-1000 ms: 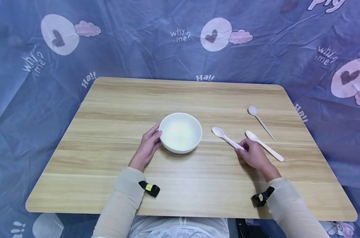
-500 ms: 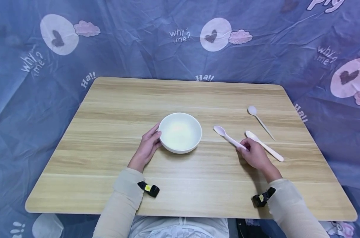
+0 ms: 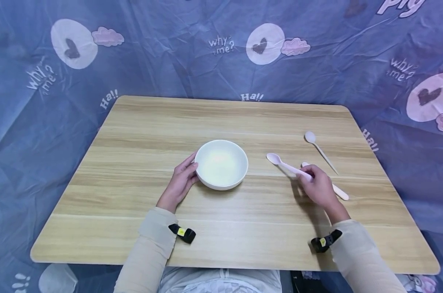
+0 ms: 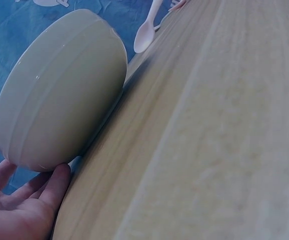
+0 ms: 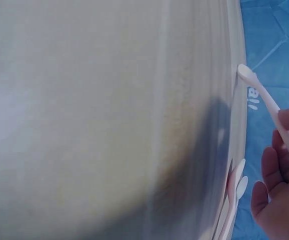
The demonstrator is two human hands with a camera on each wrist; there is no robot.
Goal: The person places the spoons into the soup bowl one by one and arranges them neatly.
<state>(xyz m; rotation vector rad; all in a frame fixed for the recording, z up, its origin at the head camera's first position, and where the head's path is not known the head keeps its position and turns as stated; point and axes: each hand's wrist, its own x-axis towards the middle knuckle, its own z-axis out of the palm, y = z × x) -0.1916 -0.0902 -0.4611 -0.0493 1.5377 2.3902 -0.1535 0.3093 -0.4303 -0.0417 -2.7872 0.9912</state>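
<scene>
A white bowl stands upright near the middle of the wooden table. My left hand holds its left side, thumb by the rim and fingers against the lower wall, as the left wrist view of the bowl also shows. In my right hand a pale pink spoon is pinched by the handle, bowl end pointing left and raised off the table. Below that hand lies a second pale spoon, partly hidden by it. The right wrist view shows the held spoon between thumb and fingers.
Another white spoon lies farther back on the right of the table. A blue printed cloth hangs behind and beside the table. Each sleeve carries a small black wrist camera.
My right hand has lifted the pink spoon off the table and shifted slightly right, now covering part of the spoon below. My left hand and the bowl stay in place.
</scene>
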